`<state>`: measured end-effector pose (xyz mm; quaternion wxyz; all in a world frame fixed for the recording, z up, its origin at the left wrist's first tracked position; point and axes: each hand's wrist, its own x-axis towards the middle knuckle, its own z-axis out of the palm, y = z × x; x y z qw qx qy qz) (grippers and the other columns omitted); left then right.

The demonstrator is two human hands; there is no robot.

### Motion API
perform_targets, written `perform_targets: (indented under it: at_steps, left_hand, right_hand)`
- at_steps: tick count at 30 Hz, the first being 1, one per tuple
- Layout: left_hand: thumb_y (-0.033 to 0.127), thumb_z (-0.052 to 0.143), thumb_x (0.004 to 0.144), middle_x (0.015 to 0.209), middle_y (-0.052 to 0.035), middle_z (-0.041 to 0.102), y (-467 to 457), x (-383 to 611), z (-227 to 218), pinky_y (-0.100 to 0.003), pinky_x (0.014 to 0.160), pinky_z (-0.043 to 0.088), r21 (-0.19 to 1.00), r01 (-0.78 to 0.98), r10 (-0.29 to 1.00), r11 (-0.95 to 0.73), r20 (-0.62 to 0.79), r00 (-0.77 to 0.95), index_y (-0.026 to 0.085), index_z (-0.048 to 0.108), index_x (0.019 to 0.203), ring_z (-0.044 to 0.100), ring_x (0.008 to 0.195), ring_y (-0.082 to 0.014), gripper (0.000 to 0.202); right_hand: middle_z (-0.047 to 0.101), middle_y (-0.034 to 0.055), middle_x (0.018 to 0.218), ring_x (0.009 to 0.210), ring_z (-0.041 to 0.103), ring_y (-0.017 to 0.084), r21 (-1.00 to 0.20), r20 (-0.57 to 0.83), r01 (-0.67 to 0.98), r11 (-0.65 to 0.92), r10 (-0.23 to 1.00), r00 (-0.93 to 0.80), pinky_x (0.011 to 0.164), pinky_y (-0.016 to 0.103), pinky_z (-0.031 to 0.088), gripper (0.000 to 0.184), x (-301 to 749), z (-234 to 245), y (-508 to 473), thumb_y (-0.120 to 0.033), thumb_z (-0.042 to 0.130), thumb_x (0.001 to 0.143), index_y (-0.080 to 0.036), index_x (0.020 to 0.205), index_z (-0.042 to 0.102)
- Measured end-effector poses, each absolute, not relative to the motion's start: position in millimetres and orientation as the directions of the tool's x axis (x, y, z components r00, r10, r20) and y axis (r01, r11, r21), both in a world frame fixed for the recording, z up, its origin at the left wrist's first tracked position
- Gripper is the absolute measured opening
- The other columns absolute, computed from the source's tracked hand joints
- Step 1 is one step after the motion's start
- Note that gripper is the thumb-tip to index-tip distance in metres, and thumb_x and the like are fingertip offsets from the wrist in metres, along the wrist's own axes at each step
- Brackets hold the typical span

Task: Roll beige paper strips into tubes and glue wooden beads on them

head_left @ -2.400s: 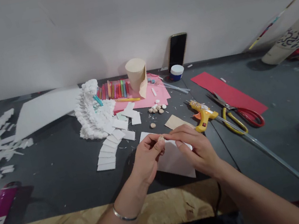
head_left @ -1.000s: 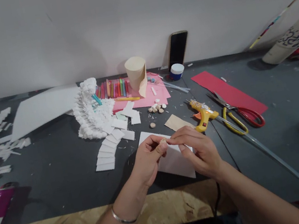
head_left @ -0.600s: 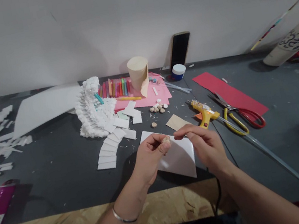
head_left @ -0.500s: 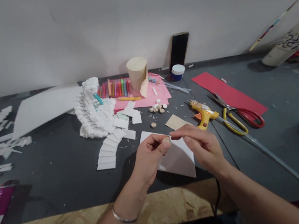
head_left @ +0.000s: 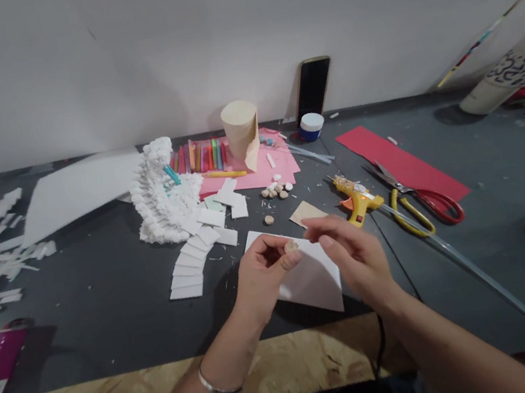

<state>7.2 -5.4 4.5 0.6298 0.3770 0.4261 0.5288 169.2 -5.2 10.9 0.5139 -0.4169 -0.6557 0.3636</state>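
Note:
Between thumb and fingertips, my left hand (head_left: 264, 276) pinches a small round tan piece (head_left: 291, 247), held above a white sheet of paper (head_left: 315, 278). My right hand (head_left: 350, 249) is just to its right, with thumb and forefinger apart and no object visible in them; it is not touching the piece. A similar tan disc (head_left: 269, 220) lies alone on the dark table. Behind it is a cluster of small white and tan pieces (head_left: 278, 190). A beige scrap of paper (head_left: 304, 211) rests beyond my right fingertips.
A yellow glue gun (head_left: 359, 201), scissors (head_left: 400, 186) and a long clear glue stick (head_left: 479, 270) lie to the right. Farther back stand a rolled beige paper tube (head_left: 239, 129), a white-lidded jar (head_left: 311, 127) and a phone (head_left: 313, 89). White foam tiles (head_left: 188, 264) lie left of my hands.
My right fingertips have drawn back slightly from the small round tan piece, and its thumb and forefinger have parted. My left hand keeps its pinch.

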Motion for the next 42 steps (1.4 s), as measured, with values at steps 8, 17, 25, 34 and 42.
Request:
perform_targets:
  at_steps: [8,17,25,34,42]
  left_hand:
    - [0.023,0.079,0.068,0.078,-0.0018,0.062,-9,5,8,-0.026,0.066,0.038,0.982,0.097,0.981,-0.161,0.17,-0.097,0.022,0.071,0.08,0.051,0.069,-0.0149,0.014]
    - [0.025,0.069,0.079,0.095,-0.0058,0.065,-10,2,-1,-0.029,0.076,0.042,0.892,0.329,0.951,-0.311,0.295,0.098,0.026,0.071,0.103,0.057,0.084,-0.0196,0.024]
    - [0.024,0.059,0.086,0.091,-0.0084,0.068,-9,1,4,-0.032,0.078,0.045,0.797,0.448,0.914,-0.406,0.352,0.202,0.026,0.073,0.099,0.061,0.089,-0.0226,0.019]
    - [0.022,0.052,0.091,0.095,-0.0065,0.066,-8,0,-11,-0.028,0.074,0.051,0.663,0.557,0.852,-0.5,0.492,0.179,0.021,0.067,0.103,0.062,0.089,-0.0173,0.019]
    - [0.017,0.058,0.087,0.097,-0.0059,0.064,-5,-1,-10,-0.026,0.075,0.053,0.623,0.594,0.817,-0.509,0.567,0.105,0.019,0.065,0.104,0.061,0.09,-0.0157,0.018]
  right_hand:
    - [0.065,0.0024,0.087,0.078,0.063,0.014,-0.987,0.017,-0.156,-0.025,0.965,-0.262,0.074,0.03,0.053,0.018,163,2,2,-0.032,0.068,0.082,-0.021,0.093,0.058]
    - [0.06,-0.0021,0.077,0.071,0.061,0.012,-0.989,-0.069,-0.108,-0.099,0.964,-0.258,0.065,0.027,0.052,0.029,162,6,9,-0.032,0.073,0.074,-0.022,0.085,0.047]
    - [0.058,-0.0055,0.069,0.064,0.058,0.011,-0.995,-0.089,-0.021,-0.098,0.959,-0.27,0.061,0.027,0.048,0.031,166,4,11,-0.029,0.071,0.073,-0.022,0.088,0.045]
    - [0.064,-0.0017,0.076,0.07,0.06,0.013,-0.974,-0.153,-0.117,-0.194,0.944,-0.292,0.069,0.029,0.048,0.034,162,1,12,-0.035,0.073,0.073,-0.022,0.092,0.048]
    - [0.065,0.0031,0.082,0.069,0.055,0.014,-0.978,-0.146,0.194,-0.082,0.928,-0.344,0.066,0.029,0.046,0.025,163,3,11,-0.04,0.056,0.085,-0.018,0.091,0.066]
